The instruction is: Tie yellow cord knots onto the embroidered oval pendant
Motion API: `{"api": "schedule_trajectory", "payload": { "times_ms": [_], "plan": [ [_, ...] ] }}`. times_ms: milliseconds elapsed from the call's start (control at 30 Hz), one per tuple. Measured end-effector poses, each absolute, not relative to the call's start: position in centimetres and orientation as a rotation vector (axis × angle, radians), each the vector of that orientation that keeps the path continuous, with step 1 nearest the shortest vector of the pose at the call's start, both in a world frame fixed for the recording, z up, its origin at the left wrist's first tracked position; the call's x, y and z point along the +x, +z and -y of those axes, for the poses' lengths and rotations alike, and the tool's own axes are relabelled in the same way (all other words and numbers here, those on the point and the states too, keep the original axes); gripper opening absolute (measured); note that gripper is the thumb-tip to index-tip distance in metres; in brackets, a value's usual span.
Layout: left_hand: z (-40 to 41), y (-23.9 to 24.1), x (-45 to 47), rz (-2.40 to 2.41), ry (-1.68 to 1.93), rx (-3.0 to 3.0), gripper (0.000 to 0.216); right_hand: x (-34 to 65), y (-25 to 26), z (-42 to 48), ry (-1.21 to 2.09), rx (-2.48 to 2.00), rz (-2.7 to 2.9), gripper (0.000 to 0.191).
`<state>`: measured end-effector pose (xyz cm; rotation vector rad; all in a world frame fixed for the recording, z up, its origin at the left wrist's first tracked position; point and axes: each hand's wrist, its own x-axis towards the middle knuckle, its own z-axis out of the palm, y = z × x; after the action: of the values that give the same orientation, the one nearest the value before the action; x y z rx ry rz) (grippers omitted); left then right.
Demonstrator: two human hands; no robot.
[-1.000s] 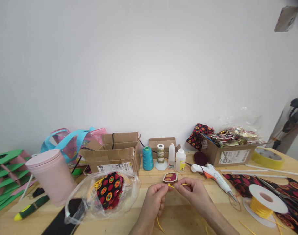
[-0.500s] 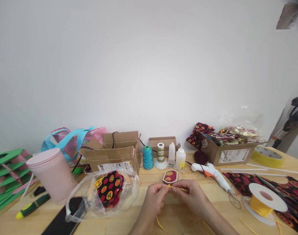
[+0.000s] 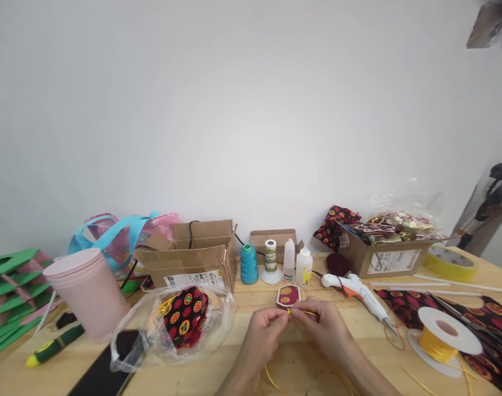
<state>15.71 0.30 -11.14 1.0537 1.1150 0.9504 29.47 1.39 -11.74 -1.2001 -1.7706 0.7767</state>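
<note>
Each pinched closed, the left hand and right hand hold a yellow cord between them, a maroon badge just beyond, a glue gun right of the right hand.

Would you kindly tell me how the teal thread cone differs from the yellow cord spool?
The teal thread cone tapers toward its top; the yellow cord spool has broad, flat white flanges. The cone stands near the back, the spool nearer the front. Both hold wound strands and rest on the wooden table.
</note>
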Motion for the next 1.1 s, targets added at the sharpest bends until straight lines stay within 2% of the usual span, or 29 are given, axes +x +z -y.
{"api": "schedule_trajectory", "payload": {
  "times_ms": [200, 533, 833, 1100],
  "plan": [
    [-0.23, -11.22, 15.64, -1.153, 0.939, 1.089, 0.034, 29.76, -11.30, -1.34, 0.635, -1.258, 1.781, 0.024],
    [-0.36, -11.60, 15.45, -1.157, 0.966, 1.145, 0.021, 29.13, -10.93, -0.91, 0.753, -1.185, 1.778, 0.020],
    [-0.49, -11.89, 15.73, -1.156, 0.998, 1.418, 0.032, 29.13, -11.16, -0.92, 0.655, -1.185, 1.842, 0.018],
    [-0.50, -11.87, 15.70, -1.202, 0.966, 1.385, 0.030, 29.34, -11.17, -0.93, 0.584, -1.206, 1.884, 0.019]
  ]
}}
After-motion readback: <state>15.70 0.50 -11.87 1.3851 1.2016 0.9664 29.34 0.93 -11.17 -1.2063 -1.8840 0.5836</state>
